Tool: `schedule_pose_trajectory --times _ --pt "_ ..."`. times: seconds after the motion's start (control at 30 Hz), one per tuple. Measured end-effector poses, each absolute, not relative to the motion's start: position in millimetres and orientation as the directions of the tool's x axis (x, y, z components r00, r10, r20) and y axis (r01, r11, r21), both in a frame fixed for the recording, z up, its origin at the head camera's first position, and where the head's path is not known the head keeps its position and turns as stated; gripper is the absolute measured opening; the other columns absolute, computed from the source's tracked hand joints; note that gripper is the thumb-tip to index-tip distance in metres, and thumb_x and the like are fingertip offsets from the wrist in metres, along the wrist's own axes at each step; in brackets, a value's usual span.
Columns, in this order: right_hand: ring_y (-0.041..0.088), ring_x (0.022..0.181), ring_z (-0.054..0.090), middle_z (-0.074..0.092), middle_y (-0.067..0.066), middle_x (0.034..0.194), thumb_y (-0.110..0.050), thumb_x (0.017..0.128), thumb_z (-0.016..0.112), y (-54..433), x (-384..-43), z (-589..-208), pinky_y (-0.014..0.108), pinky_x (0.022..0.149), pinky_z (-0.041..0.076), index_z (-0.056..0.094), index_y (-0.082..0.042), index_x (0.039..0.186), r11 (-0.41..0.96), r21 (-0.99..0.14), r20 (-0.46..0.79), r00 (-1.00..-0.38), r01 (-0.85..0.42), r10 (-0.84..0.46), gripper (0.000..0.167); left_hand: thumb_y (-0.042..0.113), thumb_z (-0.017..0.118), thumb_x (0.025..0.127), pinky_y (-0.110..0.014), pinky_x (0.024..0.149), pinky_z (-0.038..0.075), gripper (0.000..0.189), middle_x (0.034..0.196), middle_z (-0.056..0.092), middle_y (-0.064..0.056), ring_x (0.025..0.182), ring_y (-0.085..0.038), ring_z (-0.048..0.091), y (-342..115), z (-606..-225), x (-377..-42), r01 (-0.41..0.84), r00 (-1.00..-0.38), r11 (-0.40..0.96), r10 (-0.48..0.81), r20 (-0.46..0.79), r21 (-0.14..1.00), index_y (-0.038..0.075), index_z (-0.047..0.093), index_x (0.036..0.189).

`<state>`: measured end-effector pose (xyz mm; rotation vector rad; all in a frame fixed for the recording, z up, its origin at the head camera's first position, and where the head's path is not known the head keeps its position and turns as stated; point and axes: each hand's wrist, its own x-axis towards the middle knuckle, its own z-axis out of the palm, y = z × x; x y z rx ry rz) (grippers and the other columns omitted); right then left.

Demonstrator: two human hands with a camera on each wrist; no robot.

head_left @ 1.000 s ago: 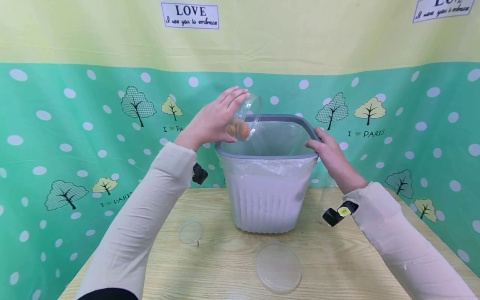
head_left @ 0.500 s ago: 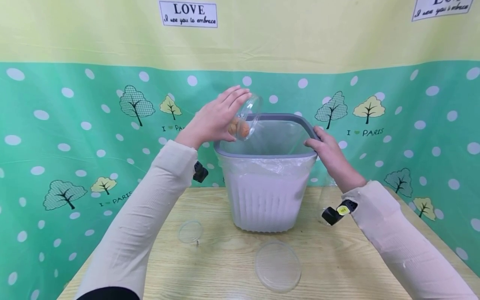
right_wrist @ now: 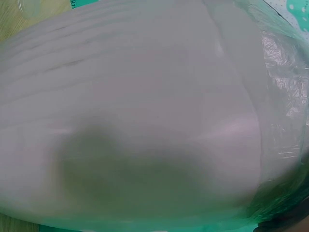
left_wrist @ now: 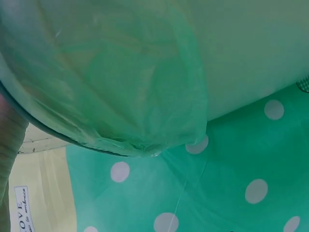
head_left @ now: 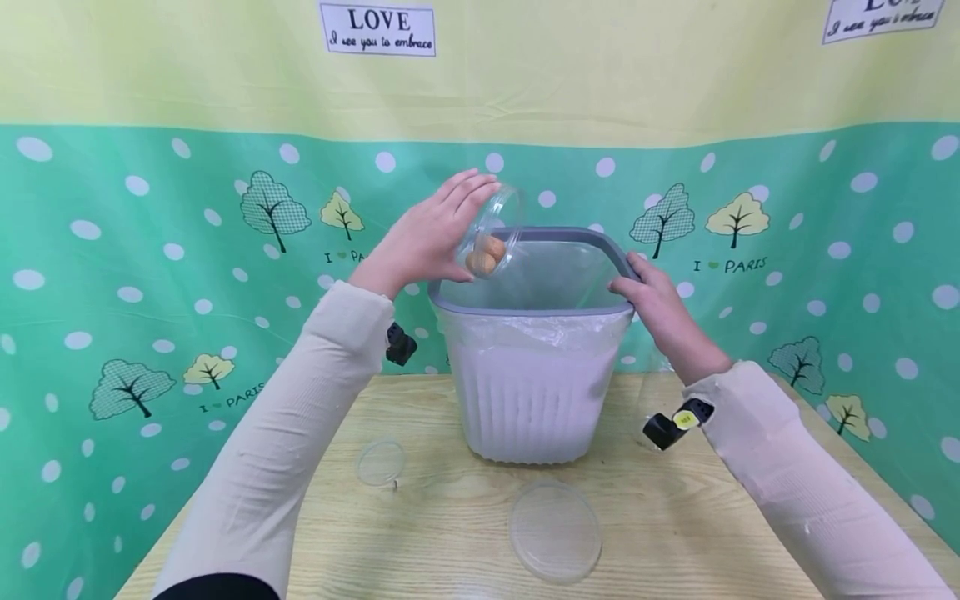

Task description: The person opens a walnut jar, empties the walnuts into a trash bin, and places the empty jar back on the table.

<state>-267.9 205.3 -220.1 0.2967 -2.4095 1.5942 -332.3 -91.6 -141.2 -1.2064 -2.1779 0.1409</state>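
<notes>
In the head view my left hand [head_left: 431,233] grips a clear plastic container [head_left: 501,212], tipped on its side above the left part of the bin's mouth. A few brown, roundish pieces [head_left: 482,263] rest in its lower side; they look like walnuts. The white ribbed trash bin [head_left: 534,400] has a grey rim [head_left: 536,313] and a thin, clear liner bag folded over it. My right hand [head_left: 660,312] holds the rim at the right corner, thumb over the top. The left wrist view shows the liner [left_wrist: 120,87] close up; the right wrist view shows the bin's side [right_wrist: 145,96].
On the wooden table [head_left: 420,550] lie a large clear round lid [head_left: 556,531] in front of the bin and a smaller clear round lid [head_left: 381,463] to its left. A green and yellow printed curtain [head_left: 187,275] hangs behind and at both sides.
The brown pieces have shifted inside the tilted container, nearer to its opening. Both hands and the bin stay almost in place.
</notes>
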Motion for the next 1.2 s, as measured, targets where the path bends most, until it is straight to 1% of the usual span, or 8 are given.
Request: schedule_pose_trajectory --times 0.07,0.1,0.27,0.5,0.6,0.83,0.97,1.2 --pt "0.028 0.143 0.01 0.015 0.015 0.155 -0.017 0.091 0.045 205.3 -267.6 -219.5 0.051 0.113 0.013 0.011 -0.005 0.151 0.391 -0.875 0.296 -0.955 -0.285 -0.034 0.069 0.038 0.09 0.058 -0.035 0.113 0.023 0.118 0.152 0.024 -0.014 0.141 -0.031 0.017 -92.8 -142.0 -333.2 0.729 -0.37 0.573 0.791 0.487 -0.376 0.001 0.021 0.146" --pt "0.028 0.143 0.009 0.014 0.015 0.156 -0.017 0.091 0.045 205.2 -267.8 -219.2 0.05 0.114 0.013 0.01 -0.005 0.151 0.392 -0.876 0.293 -0.956 -0.281 -0.031 0.07 0.038 0.09 0.057 -0.035 0.113 0.023 0.118 0.152 0.024 -0.014 0.141 -0.031 0.017 -93.1 -142.2 -333.6 0.731 -0.365 0.57 0.792 0.49 -0.377 0.001 0.021 0.146" --pt "0.027 0.143 0.009 0.014 0.015 0.156 -0.016 0.091 0.045 204.9 -268.3 -219.2 0.05 0.114 0.013 0.01 -0.005 0.15 0.394 -0.877 0.289 -0.957 -0.276 -0.028 0.07 0.039 0.09 0.057 -0.034 0.114 0.02 0.118 0.152 0.024 -0.014 0.142 -0.03 0.016 -93.2 -143.2 -334.6 0.737 -0.356 0.561 0.796 0.49 -0.376 0.001 0.021 0.146" --pt "0.026 0.144 0.004 0.008 0.013 0.157 -0.017 0.091 0.045 204.6 -267.8 -218.9 0.05 0.114 0.011 0.008 -0.005 0.15 0.398 -0.875 0.288 -0.957 -0.274 -0.026 0.071 0.04 0.09 0.057 -0.034 0.114 0.02 0.119 0.152 0.024 -0.014 0.142 -0.03 0.016 -93.9 -142.8 -334.4 0.734 -0.358 0.564 0.795 0.49 -0.378 0.001 0.021 0.146" --pt "0.027 0.144 0.005 0.009 0.013 0.157 -0.017 0.091 0.045 205.0 -267.7 -219.1 0.05 0.114 0.011 0.008 -0.005 0.15 0.399 -0.874 0.29 -0.957 -0.277 -0.029 0.071 0.04 0.09 0.057 -0.034 0.114 0.021 0.119 0.152 0.023 -0.014 0.142 -0.03 0.015 -94.6 -142.4 -334.0 0.733 -0.362 0.567 0.793 0.49 -0.376 0.001 0.02 0.146" --pt "0.032 0.139 0.021 0.028 0.019 0.15 -0.017 0.091 0.044 206.0 -267.1 -220.8 0.055 0.11 0.019 0.021 -0.004 0.149 0.397 -0.867 0.313 -0.949 -0.301 -0.036 0.064 0.039 0.09 0.058 -0.035 0.114 0.023 0.119 0.152 0.023 -0.013 0.142 -0.03 0.016 -95.2 -142.2 -333.6 0.73 -0.365 0.57 0.791 0.49 -0.377 0.002 0.02 0.146" --pt "0.032 0.139 0.021 0.027 0.019 0.151 -0.018 0.092 0.044 206.1 -267.3 -221.2 0.056 0.11 0.019 0.02 -0.003 0.149 0.394 -0.867 0.314 -0.949 -0.304 -0.04 0.064 0.039 0.09 0.058 -0.035 0.113 0.024 0.118 0.152 0.024 -0.013 0.142 -0.029 0.016 -96.1 -142.6 -333.6 0.728 -0.364 0.571 0.79 0.493 -0.378 0.002 0.021 0.146" --pt "0.031 0.141 0.017 0.021 0.018 0.153 -0.019 0.091 0.045 205.6 -266.1 -220.4 0.056 0.111 0.017 0.014 -0.004 0.15 0.392 -0.871 0.307 -0.951 -0.297 -0.04 0.068 0.037 0.09 0.057 -0.036 0.112 0.027 0.118 0.151 0.025 -0.013 0.142 -0.03 0.016 -97.4 -143.0 -333.2 0.728 -0.359 0.568 0.793 0.492 -0.384 0.002 0.021 0.146"
